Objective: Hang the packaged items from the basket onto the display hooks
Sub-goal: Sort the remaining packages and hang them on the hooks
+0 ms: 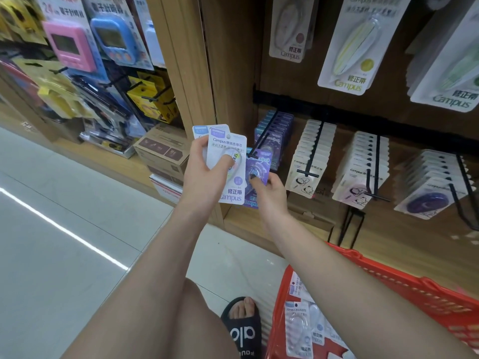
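Head view: left hand [204,174] grips white packages [229,156], right hand [269,193] pinches a purple package [259,169] at a hook [260,145].

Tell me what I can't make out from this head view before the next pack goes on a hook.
- Purple pack in the right hand: whether its hole is on the hook yet, since the white pack overlaps it.
- Left hand: how many packs lie behind the front white pack.
- Red basket: contents cut off by the bottom edge and the right arm.
- Far-left packages: blurred.
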`<control>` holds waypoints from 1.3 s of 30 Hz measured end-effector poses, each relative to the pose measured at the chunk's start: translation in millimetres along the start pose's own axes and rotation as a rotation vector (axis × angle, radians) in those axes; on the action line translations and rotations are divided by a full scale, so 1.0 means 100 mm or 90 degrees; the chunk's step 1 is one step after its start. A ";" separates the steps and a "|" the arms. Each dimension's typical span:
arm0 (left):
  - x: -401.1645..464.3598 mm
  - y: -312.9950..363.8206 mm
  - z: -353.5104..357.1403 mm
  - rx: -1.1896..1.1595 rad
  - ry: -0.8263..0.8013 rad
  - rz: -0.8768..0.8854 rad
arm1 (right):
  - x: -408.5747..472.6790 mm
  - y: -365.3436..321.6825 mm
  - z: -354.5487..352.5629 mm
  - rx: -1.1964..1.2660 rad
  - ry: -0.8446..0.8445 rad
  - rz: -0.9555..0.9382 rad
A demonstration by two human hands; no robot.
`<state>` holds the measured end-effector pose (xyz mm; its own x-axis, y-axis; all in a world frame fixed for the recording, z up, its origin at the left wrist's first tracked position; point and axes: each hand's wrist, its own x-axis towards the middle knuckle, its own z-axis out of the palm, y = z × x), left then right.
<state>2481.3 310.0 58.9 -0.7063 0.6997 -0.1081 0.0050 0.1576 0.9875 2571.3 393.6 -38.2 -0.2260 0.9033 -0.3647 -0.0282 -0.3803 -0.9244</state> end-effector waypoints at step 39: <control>-1.46 0.72 1.47 0.075 -0.337 0.334 | -1.63 -1.60 -2.49 0.006 -0.170 -0.126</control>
<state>2688.3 321.6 128.7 -0.1554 0.9403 0.3029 0.3439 -0.2359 0.9089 2855.5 356.7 141.8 -0.4628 0.8762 -0.1346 -0.1059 -0.2054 -0.9729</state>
